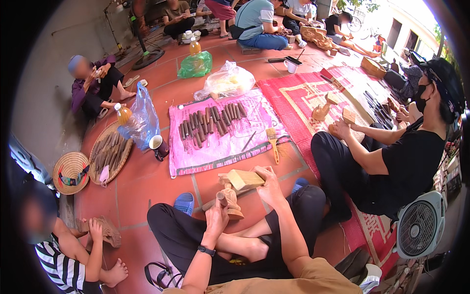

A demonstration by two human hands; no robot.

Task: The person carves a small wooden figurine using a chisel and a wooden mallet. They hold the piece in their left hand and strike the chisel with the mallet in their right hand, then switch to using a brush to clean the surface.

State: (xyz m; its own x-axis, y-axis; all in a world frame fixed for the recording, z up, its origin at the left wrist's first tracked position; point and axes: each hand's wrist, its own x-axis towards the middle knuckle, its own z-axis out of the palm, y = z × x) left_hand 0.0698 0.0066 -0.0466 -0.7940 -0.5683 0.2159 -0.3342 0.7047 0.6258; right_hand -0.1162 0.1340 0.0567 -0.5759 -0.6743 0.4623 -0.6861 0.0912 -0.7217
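The right hand (269, 185) is closed firmly around one end of a pale wooden block (246, 180), whose long axis runs roughly left to right, its free end pointing left above a carved wooden figure (230, 198). The figure is nearly upright in front of the person's folded legs (183, 235), its top leaning slightly left of its broad base. The left hand (217, 218) is curled around a smooth, cylindrical brown handle (222, 198) beside the figure, butt end upward; whatever lies at its other end cannot be made out. Farther left, a flat, round wicker tray (124, 159) holds brown, rod-like pieces (107, 151), and next to it a coiled basket (72, 159) contains something dark with coloured patches. A dark mug (164, 148) has a pale interior, its contents unclear. A clear plastic bag (247, 76) holds pale material. On a pink sheet (205, 161) lie rows of wooden handles (200, 127) and a flat brush (272, 145), bristles pointing away, over red floor tiles (142, 196).
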